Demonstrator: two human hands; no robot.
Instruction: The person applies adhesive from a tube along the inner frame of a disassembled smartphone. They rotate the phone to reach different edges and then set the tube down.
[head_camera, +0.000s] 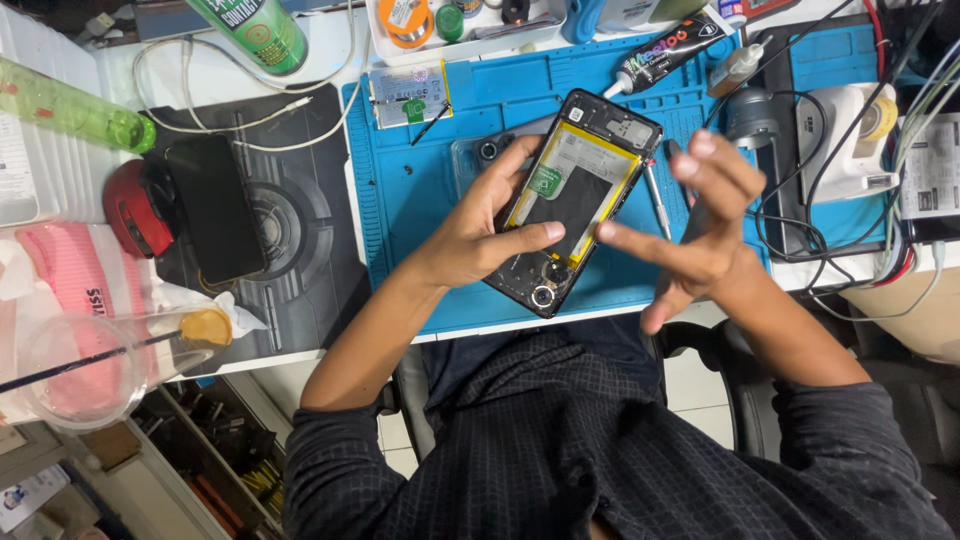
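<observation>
My left hand (480, 230) grips an opened black phone (580, 190) with its back cover off, thumb laid across the lower part. A battery with yellow edges and a green sticker shows inside the phone. My right hand (695, 210) hovers at the phone's right edge, index finger stretched toward the battery, the other fingers spread and holding nothing. Both hands are above a blue work mat (440, 200).
A black glue tube (665, 55) and a spare battery (408, 95) lie on the mat's far side. A dark phone (215, 208) rests on a grey mat at left, by a red object (135, 205). Metal tweezers (655, 200) lie under my right hand. Cables and a white device (845, 140) crowd the right.
</observation>
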